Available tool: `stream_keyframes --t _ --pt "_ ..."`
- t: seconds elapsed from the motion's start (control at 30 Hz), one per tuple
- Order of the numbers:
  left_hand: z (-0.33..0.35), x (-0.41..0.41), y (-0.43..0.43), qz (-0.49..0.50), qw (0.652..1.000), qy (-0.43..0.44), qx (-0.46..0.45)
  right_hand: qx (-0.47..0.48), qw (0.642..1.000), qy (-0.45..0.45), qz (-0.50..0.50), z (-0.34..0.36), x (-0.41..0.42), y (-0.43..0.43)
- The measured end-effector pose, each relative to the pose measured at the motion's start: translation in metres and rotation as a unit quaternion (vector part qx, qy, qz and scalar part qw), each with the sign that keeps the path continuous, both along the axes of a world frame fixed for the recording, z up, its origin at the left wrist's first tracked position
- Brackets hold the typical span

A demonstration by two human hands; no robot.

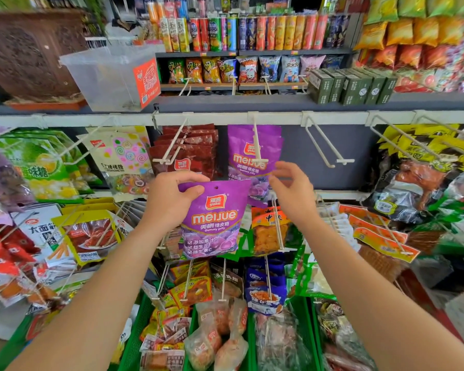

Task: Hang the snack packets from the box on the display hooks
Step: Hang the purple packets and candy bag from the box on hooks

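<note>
Left hand [169, 199]: clamped on upper left corner of purple packet [212, 220], hang hole up.
Right hand [292, 191]: fingers apart, empty, nearer the hook.
Display hook [257, 145]: tip above and right of packet; matching packets hang behind.

Purple gummy packet [213, 218] upright, punch hole at top, below display hook [258, 145] carrying matching purple packets [253, 153].
</note>
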State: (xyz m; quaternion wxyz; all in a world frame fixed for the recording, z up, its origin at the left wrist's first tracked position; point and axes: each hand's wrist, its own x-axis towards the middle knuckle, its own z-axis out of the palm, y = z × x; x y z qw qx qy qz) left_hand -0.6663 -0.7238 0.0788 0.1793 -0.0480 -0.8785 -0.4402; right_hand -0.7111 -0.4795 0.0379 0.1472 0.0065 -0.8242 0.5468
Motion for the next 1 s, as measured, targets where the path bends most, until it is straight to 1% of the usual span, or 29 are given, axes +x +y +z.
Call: stream_keyframes --t 0.1,0.17,0.27,0.33,0.4,0.53,0.6,0.73,0.83,1.0 --pt "0.000 -0.001 0.009 -0.027 1.000 0.006 -0.004 -0.030 0.988 -0.031 0.149 -0.002 0.021 -0.011" --pt "0.001 0.000 0.014 -0.043 0.999 0.015 0.000 -0.052 0.980 -0.054 0.186 -0.001 0.023 -0.018" --pt "0.000 0.001 0.019 -0.055 0.998 0.015 0.028 -0.034 0.988 -0.036 0.149 0.001 0.021 -0.022" --pt "0.001 0.002 0.020 -0.059 0.997 0.013 0.048 -0.040 0.990 -0.023 0.133 0.002 0.020 -0.020" --pt "0.002 0.003 0.021 -0.069 0.996 0.011 0.052 -0.043 0.991 -0.015 0.123 0.005 0.022 -0.017" --pt "0.004 0.006 0.019 -0.116 0.990 -0.024 0.073 -0.064 0.991 -0.006 0.114 0.008 0.023 -0.011" --pt "0.003 0.005 0.016 -0.133 0.989 -0.031 0.064 -0.070 0.992 0.000 0.109 0.010 0.023 -0.007" --pt "0.004 0.006 0.018 -0.113 0.991 -0.016 0.073 -0.058 0.991 0.001 0.124 0.016 0.026 -0.001" --pt "0.005 0.006 0.022 -0.094 0.992 -0.006 0.084 -0.051 0.993 0.004 0.109 0.014 0.026 0.003" --pt "0.005 0.009 0.025 -0.091 0.993 -0.006 0.071 -0.016 0.994 0.013 0.107 0.013 0.030 0.007"
